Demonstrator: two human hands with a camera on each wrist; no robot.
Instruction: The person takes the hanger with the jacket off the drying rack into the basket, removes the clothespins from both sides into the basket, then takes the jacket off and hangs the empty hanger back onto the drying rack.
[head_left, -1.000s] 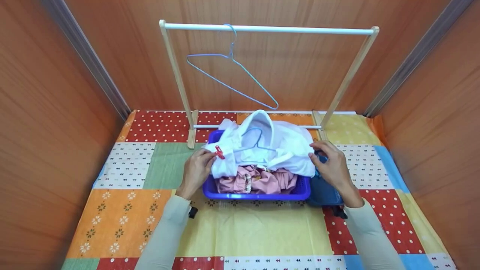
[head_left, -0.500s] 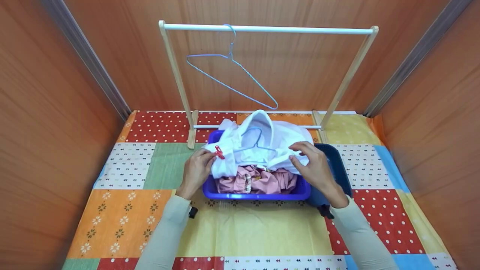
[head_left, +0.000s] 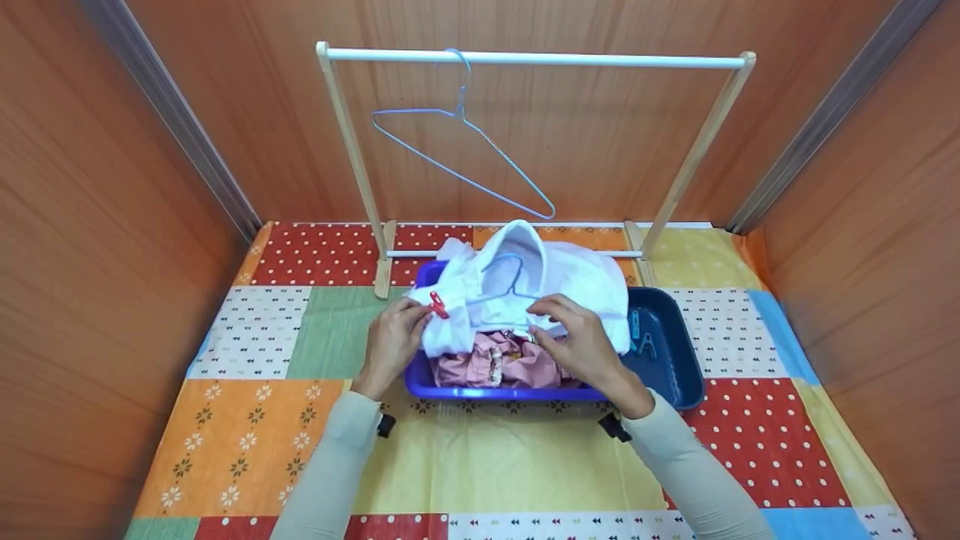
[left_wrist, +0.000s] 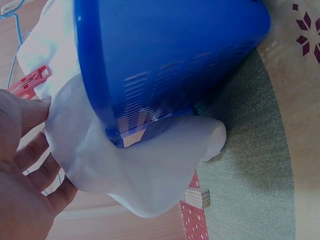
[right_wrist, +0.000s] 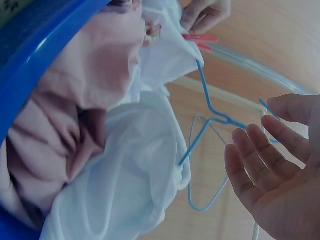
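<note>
A white hooded garment [head_left: 592, 277] lies over the purple-blue basket [head_left: 517, 393], with a blue wire hanger [head_left: 513, 285] inside it, its hook standing up before the hood. At the garment's left side is a red clothespin [head_left: 437, 305] on the fabric. My left hand [head_left: 395, 337] pinches the white fabric right beside this clothespin; in the left wrist view the thumb [left_wrist: 35, 112] lies against the cloth. Over the basket's right half is my right hand [head_left: 585, 345], its fingers apart and holding nothing, near the hanger's right arm. Pink clothing [head_left: 465, 369] fills the basket's front.
Behind the basket stands a wooden rack with a white rail [head_left: 600, 59], from which another blue wire hanger [head_left: 461, 161] hangs. To the right is a dark blue tray [head_left: 679, 375] with teal clothespins [head_left: 641, 337]. Wood-grain walls [head_left: 112, 337] enclose the patchwork cloth.
My right hand has moved left from the garment's right edge to near the hanger, uncovering the dark tray. The left hand has stayed in place by the red clothespin.
</note>
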